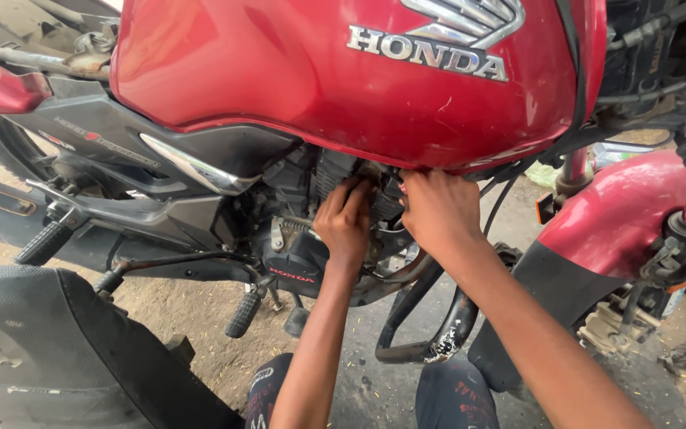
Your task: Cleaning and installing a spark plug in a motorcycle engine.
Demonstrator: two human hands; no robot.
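A red motorcycle stands in front of me, its glossy fuel tank filling the top of the head view. Both hands reach under the tank into the black engine. My left hand has its fingers curled against the finned cylinder area; whether it holds something is hidden. My right hand presses in just below the tank's lower edge, fingertips out of sight behind engine parts and cables. The hands are almost touching each other.
A detached black seat lies at the lower left. Footpegs and the black crash guard stick out near my knees. The red front mudguard and fork are at right. The ground is dirt and oily concrete.
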